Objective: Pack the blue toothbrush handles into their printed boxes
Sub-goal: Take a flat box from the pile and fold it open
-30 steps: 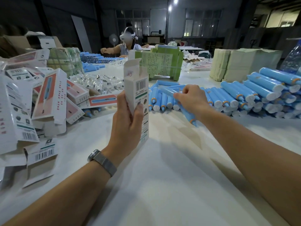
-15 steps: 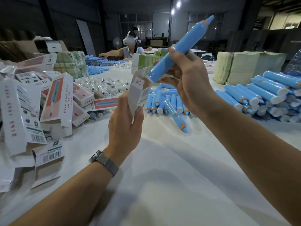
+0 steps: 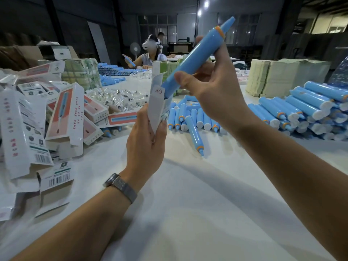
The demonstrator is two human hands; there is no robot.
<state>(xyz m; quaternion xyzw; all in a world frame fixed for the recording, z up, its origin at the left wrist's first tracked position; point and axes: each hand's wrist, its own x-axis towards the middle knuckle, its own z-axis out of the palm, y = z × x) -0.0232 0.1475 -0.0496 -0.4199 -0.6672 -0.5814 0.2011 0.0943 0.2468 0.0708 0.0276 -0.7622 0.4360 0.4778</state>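
I am in a packing hall of a factory or warehouse. Past my hands [image 3: 146, 140], the long white desk [image 3: 188, 213] carries blue toothbrush handles [image 3: 310, 108] stacked in heaps to their right and printed boxes [image 3: 64, 113] piled loose to their left. Bundles of flat cardboard [image 3: 282, 76] stand beyond them. Further along, another worker [image 3: 150, 55] with a headset sits at the same job. Behind are dark high walls, big windows [image 3: 165, 25] and ceiling lamps [image 3: 206, 4].
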